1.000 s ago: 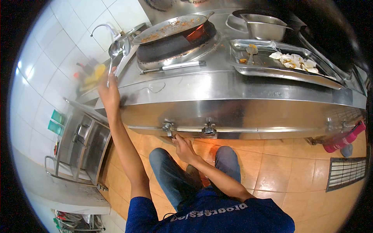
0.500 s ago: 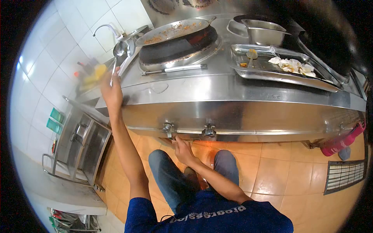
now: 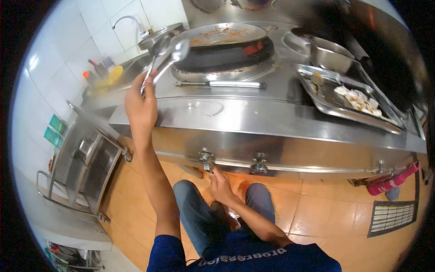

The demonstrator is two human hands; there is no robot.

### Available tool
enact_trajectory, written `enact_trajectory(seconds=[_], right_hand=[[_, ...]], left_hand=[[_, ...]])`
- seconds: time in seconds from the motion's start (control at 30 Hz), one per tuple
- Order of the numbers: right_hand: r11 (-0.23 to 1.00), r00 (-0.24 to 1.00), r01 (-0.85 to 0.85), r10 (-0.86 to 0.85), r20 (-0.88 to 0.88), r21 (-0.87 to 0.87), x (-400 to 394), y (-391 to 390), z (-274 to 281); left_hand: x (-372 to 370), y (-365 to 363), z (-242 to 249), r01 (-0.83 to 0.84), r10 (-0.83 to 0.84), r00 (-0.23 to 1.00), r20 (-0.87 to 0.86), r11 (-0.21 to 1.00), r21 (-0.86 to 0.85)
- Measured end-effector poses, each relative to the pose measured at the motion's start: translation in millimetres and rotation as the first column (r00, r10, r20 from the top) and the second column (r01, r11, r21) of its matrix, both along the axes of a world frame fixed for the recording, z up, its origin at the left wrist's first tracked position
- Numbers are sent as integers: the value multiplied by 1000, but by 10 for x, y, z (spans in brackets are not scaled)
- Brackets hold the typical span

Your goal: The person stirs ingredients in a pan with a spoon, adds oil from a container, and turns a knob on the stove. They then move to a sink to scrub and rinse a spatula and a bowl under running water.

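Note:
Two metal spoons (image 3: 159, 53) are held in my left hand (image 3: 141, 102), their bowls raised at the left rim of a wide wok (image 3: 222, 35). Orange food bits cling inside the wok, which sits on a dark round burner (image 3: 226, 56). Below the counter front, my right hand (image 3: 221, 185) has its fingers closed at a small metal valve lever (image 3: 207, 166); whether they grip it is hard to tell. A second valve knob (image 3: 258, 166) is to its right. In front of the burner lies a long metal rod (image 3: 222, 84).
At right, a metal tray (image 3: 335, 109) holds white food pieces, with a square metal container (image 3: 331, 55) behind it. A curved faucet (image 3: 131, 19) and yellow item (image 3: 115, 73) are at back left. A metal cart (image 3: 97, 167) stands left; a pink object (image 3: 392, 179) hangs right.
The spoons have moved to the right, closer to the wok, and the second spoon shows more clearly. My right hand stays by the valve. The whole view has shifted and tilted.

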State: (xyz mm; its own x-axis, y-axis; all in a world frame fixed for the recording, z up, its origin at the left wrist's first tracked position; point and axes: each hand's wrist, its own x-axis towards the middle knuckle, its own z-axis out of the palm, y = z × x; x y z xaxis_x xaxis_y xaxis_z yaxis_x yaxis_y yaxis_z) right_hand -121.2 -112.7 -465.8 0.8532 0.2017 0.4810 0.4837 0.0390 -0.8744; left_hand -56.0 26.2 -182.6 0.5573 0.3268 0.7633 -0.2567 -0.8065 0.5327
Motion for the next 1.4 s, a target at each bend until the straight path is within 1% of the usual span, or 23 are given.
enact_trajectory(seconds=[0.07,0.1,0.17,0.2,0.27,0.33,0.43,0.47,0.57,0.63,0.67,0.73,0.77,0.8,0.87,0.9,0.97,1.07,1.13,1.17,1.2,1.27,1.4], right_hand=[[998,997,-6,1,-81,-60,0,14,-84],[996,998,5,-11,-58,-88,-7,-5,-45],[996,990,53,-62,-123,-70,-50,29,64],[985,971,3,-44,-234,-173,-69,-7,12],[957,934,-64,-42,-354,-284,-132,-58,-99],[850,983,45,-130,-126,-525,-151,-78,-19],[695,909,-109,-220,-355,-711,-176,-176,622],[693,903,-117,-224,-367,-711,-196,-183,710],[743,957,127,-267,-116,-657,-282,-269,641],[445,874,-465,96,-476,-765,-361,-510,764],[448,865,-481,101,-492,-754,-441,-534,1053],[472,616,-764,330,-715,-440,-520,-480,1844],[361,533,-828,272,-801,-429,-404,-436,2323],[365,538,-825,269,-799,-432,-258,-346,2868],[584,481,-763,228,-846,-277,-209,-211,3613],[645,419,-750,294,-859,-146,-129,-206,3756],[722,479,-684,340,-809,-101,76,-207,4020],[866,536,-499,271,-800,-41,344,-382,3941],[935,711,-296,81,-698,-194,527,-490,4119],[982,683,-152,23,-730,-112,587,-550,4146],[983,679,-149,26,-734,-104,671,-620,4223],[985,685,42,-151,-713,-169,846,-768,4369],[977,729,4,-149,-668,-213,1124,-1043,4137]], left_hand=[[-8,7,-11,-53,62,997,-39,980,193],[-69,-65,51,-68,89,976,-198,992,109],[-94,-73,83,-68,86,969,-230,994,89],[-90,-58,87,-73,92,961,-261,994,84],[-101,-40,40,-71,90,987,-131,987,146],[-71,-4,74,-36,58,983,-177,992,125],[-67,39,154,27,-7,962,-275,997,66],[-64,55,180,39,-30,955,-295,999,26],[-85,123,106,15,-32,980,-194,996,-86],[-158,112,99,-26,-59,967,-249,945,-327],[-159,139,66,-32,-50,968,-245,947,-320],[-190,117,449,-20,-233,923,-308,768,-640],[-190,109,677,-15,-236,922,-307,770,-638],[-219,92,879,-48,-227,931,-284,699,-714],[-350,133,1184,-92,-232,927,-294,619,-780],[-372,185,1293,-103,-272,910,-313,583,-806],[-399,320,1227,-112,-329,884,-334,543,-832],[-279,557,1184,-99,-305,863,-403,680,-727],[-137,645,1146,-106,-307,865,-398,663,-742],[-30,685,1127,-107,-300,874,-382,648,-754],[62,722,1071,-109,-300,871,-389,654,-749],[257,806,989,-54,-296,883,-365,708,-704],[553,684,1124,-71,-292,850,-437,760,-646]])
